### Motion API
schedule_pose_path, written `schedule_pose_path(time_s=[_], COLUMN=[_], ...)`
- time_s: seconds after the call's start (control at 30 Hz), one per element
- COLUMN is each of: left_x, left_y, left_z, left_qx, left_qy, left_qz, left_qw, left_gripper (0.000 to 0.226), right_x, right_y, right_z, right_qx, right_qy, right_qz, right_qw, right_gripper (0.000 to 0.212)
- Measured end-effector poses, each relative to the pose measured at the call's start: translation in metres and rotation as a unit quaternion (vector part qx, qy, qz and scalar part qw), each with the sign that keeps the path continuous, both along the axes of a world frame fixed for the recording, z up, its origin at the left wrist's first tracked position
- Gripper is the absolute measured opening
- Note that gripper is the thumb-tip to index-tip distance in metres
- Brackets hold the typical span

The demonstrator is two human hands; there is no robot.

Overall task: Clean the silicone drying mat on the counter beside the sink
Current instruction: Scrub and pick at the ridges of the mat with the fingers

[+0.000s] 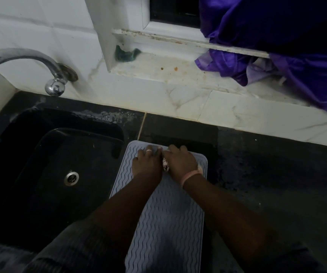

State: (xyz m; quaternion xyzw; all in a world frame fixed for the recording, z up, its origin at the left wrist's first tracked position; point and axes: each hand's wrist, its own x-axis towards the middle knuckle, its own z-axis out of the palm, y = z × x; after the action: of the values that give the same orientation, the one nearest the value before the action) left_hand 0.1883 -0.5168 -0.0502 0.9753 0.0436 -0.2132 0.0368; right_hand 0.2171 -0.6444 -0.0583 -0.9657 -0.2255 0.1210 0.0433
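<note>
A pale grey silicone drying mat (168, 219) with wavy ridges lies on the dark counter just right of the sink. Both hands rest side by side on its far end. My left hand (147, 163) lies flat on the mat with its fingers spread, a ring on one finger. My right hand (180, 163), a pink band at the wrist, is closed over a small crumpled light cloth (165, 164) that peeks out between the hands. Most of the cloth is hidden under the right palm.
A black sink (46, 170) with a metal drain is at the left, a chrome tap (20, 66) above it. Wet foam lies on the sink's far rim. A window sill holds a green scrubber (126, 54) and purple fabric (288, 62) at the right.
</note>
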Motion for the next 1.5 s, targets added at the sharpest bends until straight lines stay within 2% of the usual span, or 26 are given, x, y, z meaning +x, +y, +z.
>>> schedule_pose_path(time_s=[0.13,0.3,0.53,0.67,0.7,0.77,0.8,0.87,0.9,0.93,0.97,1.0,1.03,1.07,1.1,1.17,1.23,1.3,1.33,1.37,1.4,1.47,1.5], left_x=[0.002,0.001,-0.002,-0.003,-0.003,-0.008,-0.013,-0.032,-0.041,-0.050,-0.057,-0.063,-0.068,-0.071,-0.077,-0.090,-0.104,-0.115,-0.120,-0.124,-0.126,-0.129,-0.130], left_y=[-0.001,0.002,0.004,0.006,0.005,-0.001,-0.007,-0.020,-0.027,-0.032,-0.036,-0.037,-0.035,-0.032,-0.029,-0.025,-0.024,-0.028,-0.031,-0.035,-0.037,-0.035,-0.031], left_z=[0.003,0.003,0.002,0.006,0.008,0.012,0.014,0.021,0.026,0.032,0.038,0.042,0.045,0.046,0.048,0.044,0.039,0.038,0.041,0.043,0.043,0.041,0.037], left_qx=[0.010,-0.008,-0.048,-0.094,-0.107,-0.160,-0.207,-0.331,-0.418,-0.525,-0.621,-0.684,-0.720,-0.730,-0.727,-0.721,-0.729,-0.746,-0.747,-0.741,-0.721,-0.631,-0.578], left_qy=[0.028,0.043,0.033,0.044,0.035,-0.030,-0.080,-0.117,-0.084,-0.017,0.067,0.127,0.157,0.159,0.153,0.133,0.112,0.103,0.097,0.082,0.056,-0.013,-0.039], left_qz=[-0.004,0.008,0.015,0.036,0.054,0.123,0.173,0.277,0.337,0.408,0.455,0.470,0.461,0.454,0.455,0.474,0.473,0.445,0.435,0.432,0.432,0.455,0.464], left_qw=[1.000,0.999,0.998,0.994,0.992,0.979,0.960,0.894,0.839,0.747,0.635,0.543,0.494,0.485,0.491,0.487,0.482,0.485,0.492,0.507,0.539,0.629,0.670], left_gripper=[0.086,0.088,0.088,0.078,0.071,0.042,0.029,0.027,0.033,0.040,0.047,0.051,0.051,0.048,0.045,0.041,0.041,0.041,0.041,0.039,0.039,0.047,0.054], right_x=[0.006,0.000,-0.008,-0.014,-0.015,-0.019,-0.024,-0.041,-0.051,-0.061,-0.070,-0.079,-0.087,-0.093,-0.097,-0.102,-0.107,-0.114,-0.118,-0.123,-0.128,-0.137,-0.138], right_y=[-0.003,-0.002,-0.041,-0.052,-0.054,-0.057,-0.059,-0.058,-0.056,-0.054,-0.054,-0.054,-0.055,-0.056,-0.058,-0.060,-0.056,-0.048,-0.042,-0.036,-0.028,-0.014,-0.007], right_z=[0.009,0.010,0.014,0.032,0.036,0.033,0.031,0.022,0.020,0.018,0.015,0.012,0.011,0.012,0.012,0.021,0.033,0.041,0.042,0.044,0.044,0.043,0.042], right_qx=[-0.075,-0.128,-0.149,-0.112,-0.085,0.015,0.089,0.254,0.340,0.412,0.468,0.485,0.486,0.479,0.490,0.550,0.602,0.608,0.609,0.622,0.635,0.638,0.622], right_qy=[-0.013,-0.028,-0.015,0.066,0.086,0.111,0.102,0.065,0.058,0.073,0.101,0.139,0.175,0.203,0.239,0.330,0.370,0.380,0.384,0.387,0.384,0.391,0.400], right_qz=[0.028,0.016,-0.081,-0.165,-0.187,-0.224,-0.226,-0.205,-0.189,-0.172,-0.147,-0.120,-0.097,-0.076,-0.062,-0.093,-0.182,-0.258,-0.267,-0.266,-0.269,-0.295,-0.307], right_qw=[0.997,0.991,0.985,0.978,0.975,0.968,0.965,0.943,0.919,0.892,0.866,0.855,0.851,0.850,0.836,0.762,0.684,0.648,0.641,0.627,0.614,0.594,0.599], right_gripper=[0.035,0.034,0.030,0.028,0.030,0.027,0.025,0.035,0.043,0.049,0.057,0.066,0.079,0.094,0.109,0.117,0.114,0.104,0.086,0.063,0.042,0.025,0.024])
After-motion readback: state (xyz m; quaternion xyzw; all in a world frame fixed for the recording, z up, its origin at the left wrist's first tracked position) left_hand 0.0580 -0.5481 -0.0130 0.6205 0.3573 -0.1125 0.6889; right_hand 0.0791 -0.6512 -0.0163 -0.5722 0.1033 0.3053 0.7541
